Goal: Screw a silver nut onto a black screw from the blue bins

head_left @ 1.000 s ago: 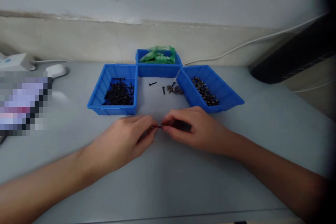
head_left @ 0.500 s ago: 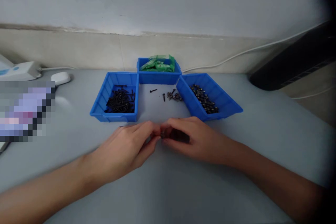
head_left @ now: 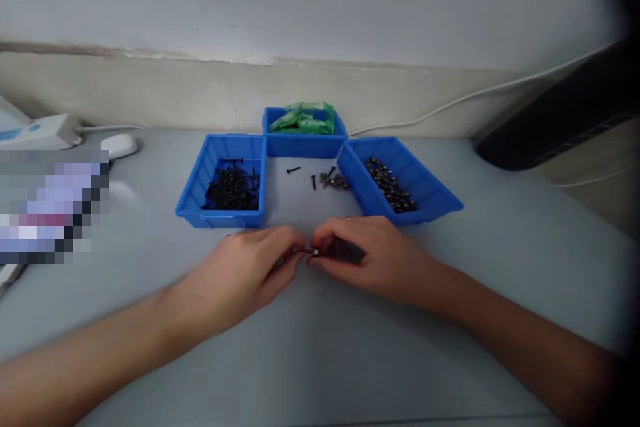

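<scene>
Near the middle of the grey table, my left hand (head_left: pixel 250 267) pinches a thin dark screw that points right. A small metal nut (head_left: pixel 315 251) sits at the screw's right end, between the two hands. Thumb and fingers of my right hand (head_left: pixel 375 257) close on this nut from the right. Just beyond the hands lie a few loose black screws (head_left: pixel 314 182) and a small pile of metal nuts (head_left: pixel 336 181). The left blue bin (head_left: pixel 225 219) holds many black screws, the right blue bin (head_left: pixel 430 203) many metal nuts.
A third blue bin (head_left: pixel 305 147) with green packets stands at the back by the wall. On the left are a blurred-out device (head_left: pixel 55 207), a white case (head_left: pixel 119 145) and a white power strip (head_left: pixel 43 133). A black cylindrical object (head_left: pixel 555 113) and a white cable are at the right.
My right fingertips have shifted slightly up and apart from the left ones, so the nut and the screw's end now show between them. The whole view has moved a little.
</scene>
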`<state>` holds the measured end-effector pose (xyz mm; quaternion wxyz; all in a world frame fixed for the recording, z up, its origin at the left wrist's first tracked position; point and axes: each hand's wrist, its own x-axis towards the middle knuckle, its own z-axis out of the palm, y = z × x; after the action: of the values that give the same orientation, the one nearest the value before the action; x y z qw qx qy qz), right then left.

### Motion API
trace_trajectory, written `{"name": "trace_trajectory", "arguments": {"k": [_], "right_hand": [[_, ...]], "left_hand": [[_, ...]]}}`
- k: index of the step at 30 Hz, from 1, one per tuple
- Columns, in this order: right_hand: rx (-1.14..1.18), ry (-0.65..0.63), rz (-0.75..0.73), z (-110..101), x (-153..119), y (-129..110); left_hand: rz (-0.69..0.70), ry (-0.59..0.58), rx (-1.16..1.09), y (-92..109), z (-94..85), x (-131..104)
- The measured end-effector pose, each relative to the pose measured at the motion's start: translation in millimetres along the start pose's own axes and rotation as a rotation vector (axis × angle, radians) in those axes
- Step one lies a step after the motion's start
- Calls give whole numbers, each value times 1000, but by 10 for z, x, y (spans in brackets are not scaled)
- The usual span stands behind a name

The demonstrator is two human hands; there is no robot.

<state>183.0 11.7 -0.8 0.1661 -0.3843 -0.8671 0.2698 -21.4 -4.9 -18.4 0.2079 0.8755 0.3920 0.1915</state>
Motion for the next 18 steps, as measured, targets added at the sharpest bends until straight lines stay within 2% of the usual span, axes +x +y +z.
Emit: {"name": "trace_trajectory", "arguments": {"k": [6,9,12,18], "right_hand": [[8,31,-93,0,-8,-6],[17,46,-84,-7,-10,-7],[-3,46,-67,-11,-16,-6],[-65,47,-58,-2,-17,38]], "left_hand": [[37,-65,17,-14,-22,15],[57,-71,-21,-20,-35,27],[60,-52,-67,-20,-41,29],[-19,11,-96,-7,-25,15]]}}
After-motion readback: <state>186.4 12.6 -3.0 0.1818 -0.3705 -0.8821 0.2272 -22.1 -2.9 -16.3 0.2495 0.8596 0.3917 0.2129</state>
